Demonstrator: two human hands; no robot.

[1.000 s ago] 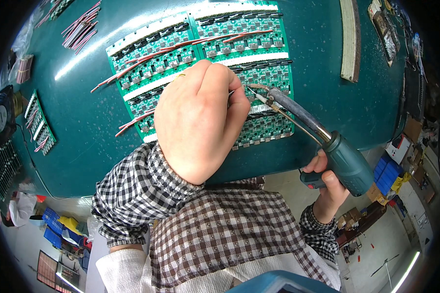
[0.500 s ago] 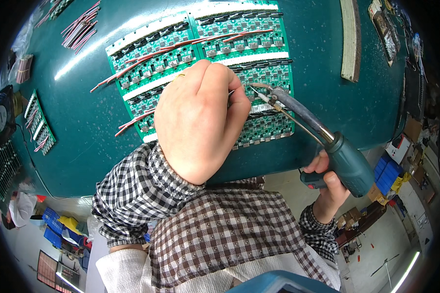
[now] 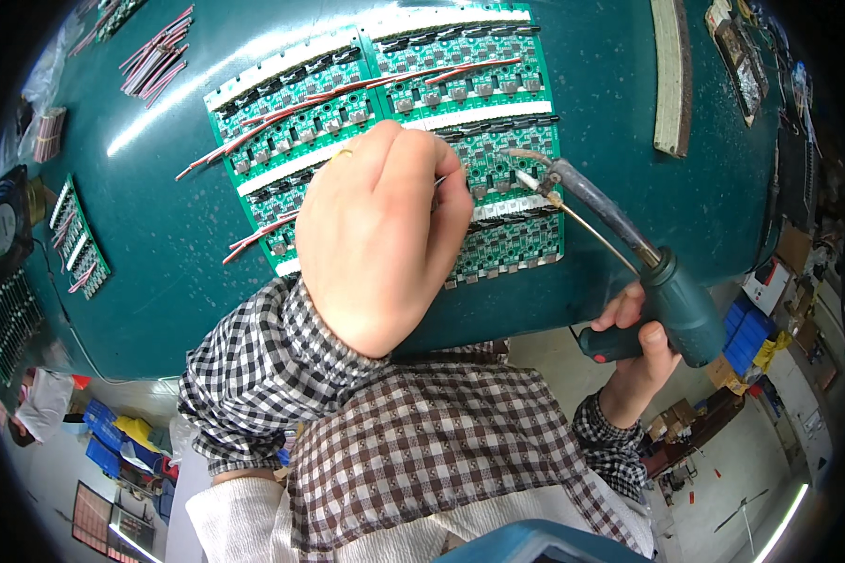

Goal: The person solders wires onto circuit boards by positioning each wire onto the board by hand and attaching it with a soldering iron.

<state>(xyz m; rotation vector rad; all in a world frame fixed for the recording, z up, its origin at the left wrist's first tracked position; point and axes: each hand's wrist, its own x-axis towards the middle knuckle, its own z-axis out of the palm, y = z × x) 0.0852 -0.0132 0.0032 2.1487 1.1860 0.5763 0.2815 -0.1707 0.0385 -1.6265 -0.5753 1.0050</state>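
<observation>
Several green circuit boards [image 3: 460,98] lie side by side on the table, with white strips, black parts and metal connectors in rows. Over their middle is my left hand [image 3: 376,230], thumb and fingers pinched together; what they hold is mostly hidden. Red and white wires [image 3: 282,111] lie across the upper boards, and other wire ends [image 3: 253,236] stick out left of my left hand. My right hand [image 3: 640,361] is wrapped round the handle of a dark green soldering gun [image 3: 681,310]. Its tip and thin feed tube point at the boards, right of my left fingers.
Bundles of red and white wires [image 3: 160,56] lie at the table's far left. A small board with wires [image 3: 77,239] sits nearer on that side, close to a black fan [image 3: 5,220]. On the right are a pale curved strip [image 3: 671,80] and a stained metal holder [image 3: 737,66].
The soldering gun in my right hand has moved a little to the right, its tip away from my left fingers. My left hand has shifted very slightly left, still pinched.
</observation>
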